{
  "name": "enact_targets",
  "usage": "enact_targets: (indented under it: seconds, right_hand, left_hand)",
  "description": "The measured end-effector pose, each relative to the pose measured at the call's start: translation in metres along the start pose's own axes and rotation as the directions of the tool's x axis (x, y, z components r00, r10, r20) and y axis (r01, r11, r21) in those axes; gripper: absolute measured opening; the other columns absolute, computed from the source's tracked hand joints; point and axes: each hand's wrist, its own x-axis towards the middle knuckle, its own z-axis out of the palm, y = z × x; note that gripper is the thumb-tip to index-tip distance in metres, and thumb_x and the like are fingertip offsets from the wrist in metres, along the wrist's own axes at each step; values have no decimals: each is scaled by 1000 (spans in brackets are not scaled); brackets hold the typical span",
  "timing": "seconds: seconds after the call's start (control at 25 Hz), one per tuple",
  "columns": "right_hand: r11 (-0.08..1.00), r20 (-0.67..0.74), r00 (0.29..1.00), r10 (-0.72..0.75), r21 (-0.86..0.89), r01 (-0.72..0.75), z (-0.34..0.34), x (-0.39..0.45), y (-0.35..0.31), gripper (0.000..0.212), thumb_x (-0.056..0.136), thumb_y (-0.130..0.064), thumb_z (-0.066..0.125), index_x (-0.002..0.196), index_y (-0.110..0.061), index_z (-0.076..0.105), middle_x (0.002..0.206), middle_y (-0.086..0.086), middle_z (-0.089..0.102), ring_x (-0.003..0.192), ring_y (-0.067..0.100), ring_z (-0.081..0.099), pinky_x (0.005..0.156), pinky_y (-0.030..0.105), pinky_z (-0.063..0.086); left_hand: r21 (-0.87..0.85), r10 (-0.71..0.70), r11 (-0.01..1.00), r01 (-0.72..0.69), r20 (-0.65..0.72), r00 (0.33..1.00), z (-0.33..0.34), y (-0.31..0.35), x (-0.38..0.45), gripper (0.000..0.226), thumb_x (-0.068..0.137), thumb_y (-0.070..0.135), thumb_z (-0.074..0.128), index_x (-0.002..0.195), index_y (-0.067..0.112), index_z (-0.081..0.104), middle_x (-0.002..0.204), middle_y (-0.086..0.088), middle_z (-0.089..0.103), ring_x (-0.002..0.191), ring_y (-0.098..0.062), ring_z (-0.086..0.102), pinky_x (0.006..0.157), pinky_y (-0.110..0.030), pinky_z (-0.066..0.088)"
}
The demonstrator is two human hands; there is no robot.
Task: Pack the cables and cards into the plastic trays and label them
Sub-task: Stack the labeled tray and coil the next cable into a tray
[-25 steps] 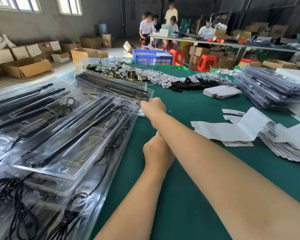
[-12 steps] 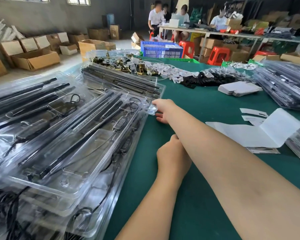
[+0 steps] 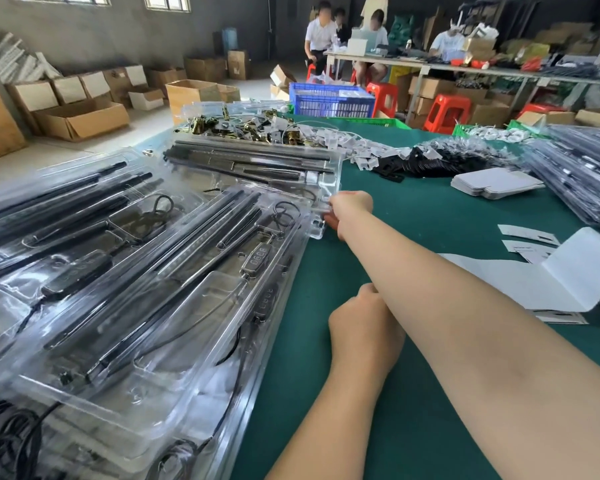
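Right hand [image 3: 349,209]: we pinch the far corner of the top plastic tray [image 3: 174,306], likely to draw it off the stack | left hand [image 3: 364,317]: loosely curled, empty, beside that tray on the table [image 3: 413,216] | cards [image 3: 496,183]: beyond the tray, unpacked.

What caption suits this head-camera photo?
Right hand grips a clear tray's corner; left hand rests on green table.

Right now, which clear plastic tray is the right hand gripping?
The front tray of the nearer stack: the right hand pinches its far corner; the other trays lie untouched.
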Motion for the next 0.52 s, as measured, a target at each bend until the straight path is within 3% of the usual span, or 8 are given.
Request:
enact_targets:
  seconds: [0.12, 0.2, 0.32, 0.36, 0.44, 0.52]
  right_hand:
    - [995, 127, 992, -10, 105, -4, 6, 2, -16, 13, 92, -4, 57, 105, -8, 53, 88, 7, 58, 67, 19, 61, 74, 35, 60]
    - [999, 203, 979, -29, 22, 25, 11, 1, -23, 25, 90, -12, 67, 111, -4, 56, 92, 6, 58, 63, 13, 55, 70, 28, 58]
    - [984, 264, 963, -56, -149, 98, 12, -4, -23, 30, 95, -8, 57, 125, -8, 58, 102, 6, 59, 65, 12, 51, 75, 24, 55]
    - [962, 277, 960, -47, -247, 118, 13, -5, -20, 34, 96, -10, 54, 130, -8, 53, 109, 7, 58, 71, 14, 53, 84, 28, 54]
    - [846, 266, 962, -66, -495, 195, 15, -15, -15, 49, 94, -18, 54, 139, -4, 40, 134, 13, 48, 102, 25, 57, 100, 37, 48]
    - [695, 271, 958, -99, -670, 261, 14, -35, -10, 70, 92, -36, 57, 147, -3, 28, 147, 17, 33, 126, 33, 45, 105, 42, 43]
  left_hand:
    - [40, 48, 998, -46, -52, 997, 1, -1, 3, 14, 78, 8, 41, 71, 19, 37, 76, 4, 41, 55, -20, 40, 47, -24, 21]
    - [88, 65, 994, -58, -78, 995, 2, -1, 3, 16, 77, 8, 41, 71, 22, 36, 73, 5, 39, 49, -17, 31, 45, -23, 17]
    - [87, 65, 994, -60, -63, 996, 3, -2, 4, 15, 78, 8, 41, 71, 21, 41, 76, 5, 43, 51, -18, 34, 45, -23, 17]
    - [91, 54, 995, -49, -55, 997, 2, -3, 5, 14, 78, 8, 41, 72, 20, 43, 77, 4, 45, 53, -19, 38, 45, -23, 18]
    - [107, 46, 993, -43, -24, 999, 1, -3, 4, 13, 79, 6, 39, 74, 17, 44, 78, 3, 46, 61, -22, 47, 47, -24, 21]
    - [130, 44, 990, -48, 31, 999, 0, -1, 6, 14, 80, 4, 35, 80, 14, 45, 79, 0, 47, 72, -26, 54, 50, -26, 26]
